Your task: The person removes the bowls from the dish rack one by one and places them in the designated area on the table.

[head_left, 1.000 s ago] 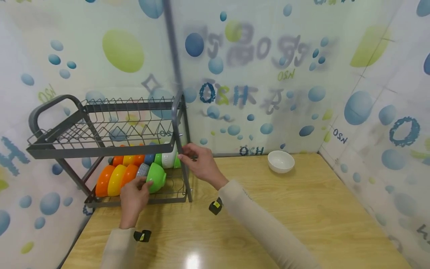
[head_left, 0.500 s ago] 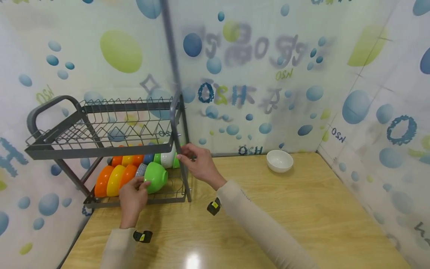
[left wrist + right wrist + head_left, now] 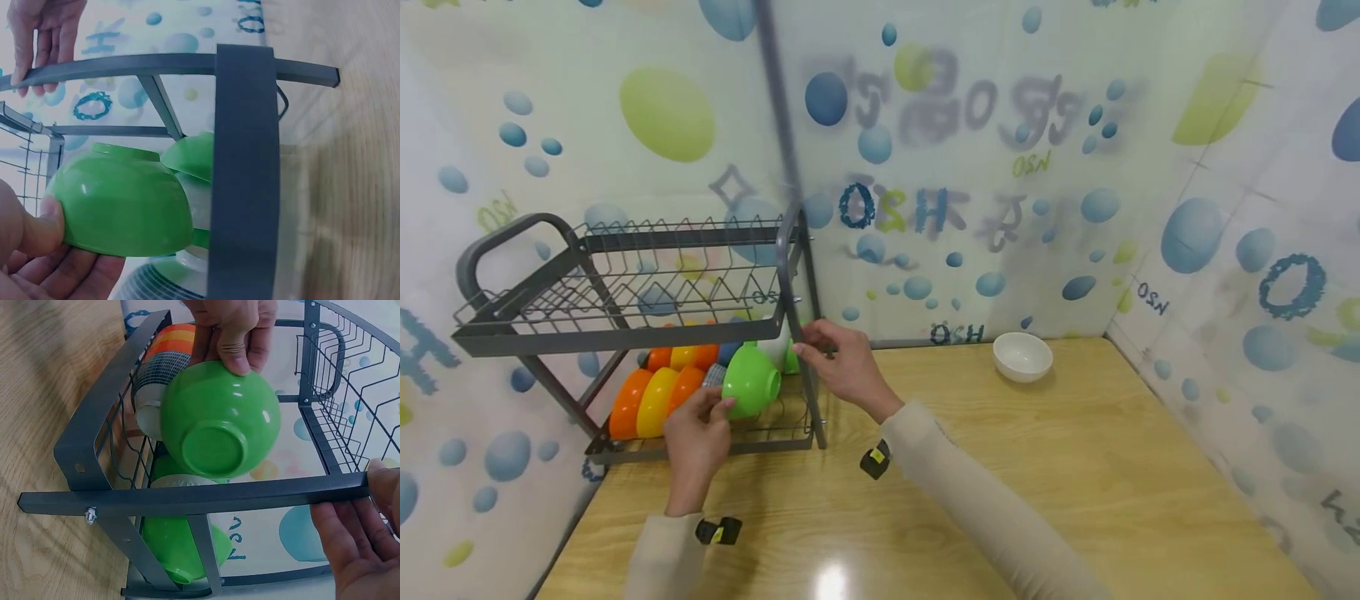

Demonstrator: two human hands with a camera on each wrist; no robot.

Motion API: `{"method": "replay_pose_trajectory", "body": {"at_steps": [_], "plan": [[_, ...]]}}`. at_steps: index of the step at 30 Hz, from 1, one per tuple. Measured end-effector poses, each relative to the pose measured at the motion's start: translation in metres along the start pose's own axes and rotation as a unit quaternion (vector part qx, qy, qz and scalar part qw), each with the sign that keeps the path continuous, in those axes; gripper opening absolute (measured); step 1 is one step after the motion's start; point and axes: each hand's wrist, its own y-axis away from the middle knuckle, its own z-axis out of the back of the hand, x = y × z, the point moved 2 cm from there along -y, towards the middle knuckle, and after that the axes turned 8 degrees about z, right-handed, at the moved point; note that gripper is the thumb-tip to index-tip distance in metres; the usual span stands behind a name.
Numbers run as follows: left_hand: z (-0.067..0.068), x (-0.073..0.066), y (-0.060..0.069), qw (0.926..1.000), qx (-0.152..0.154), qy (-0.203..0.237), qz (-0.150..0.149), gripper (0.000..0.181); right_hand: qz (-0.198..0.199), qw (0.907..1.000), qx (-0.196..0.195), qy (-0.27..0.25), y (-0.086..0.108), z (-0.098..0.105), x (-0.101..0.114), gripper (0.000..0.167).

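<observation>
My left hand [image 3: 698,437] pinches a green bowl [image 3: 750,383] by its rim, thumb outside and fingers under it in the left wrist view. The bowl is tilted on its side, its round foot [image 3: 214,449] facing right, between the two tiers of a dark grey dish rack [image 3: 625,337]. With thumb and fingers, my right hand [image 3: 850,367] grips the rack's right front post [image 3: 250,495]. Left of the held bowl stand an orange bowl [image 3: 628,406], a yellow bowl [image 3: 657,404] and a patterned bowl [image 3: 161,367].
Behind the front row, several more bowls stand on the lower tier, among them another green bowl [image 3: 192,156]. A white bowl [image 3: 1022,357] sits at the back right of the wooden table [image 3: 1000,450]. Patterned curtains [image 3: 940,167] close off the back and sides.
The green bowl has come up and slightly right, away from the patterned bowl beside it, in my left hand. My right hand keeps its grip on the post.
</observation>
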Motion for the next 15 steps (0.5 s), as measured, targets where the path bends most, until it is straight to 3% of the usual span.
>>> {"method": "replay_pose_trajectory", "body": {"at_steps": [6, 15], "plan": [[0.004, -0.009, 0.006, 0.9994, -0.009, 0.021, -0.027, 0.013, 0.000, 1.0000, 0.006, -0.001, -0.001, 0.001, 0.001, 0.024], [0.011, -0.013, 0.013, 0.9914, -0.034, 0.051, -0.115, 0.009, -0.011, 0.9994, 0.032, 0.007, -0.004, 0.007, 0.003, 0.023]]}}
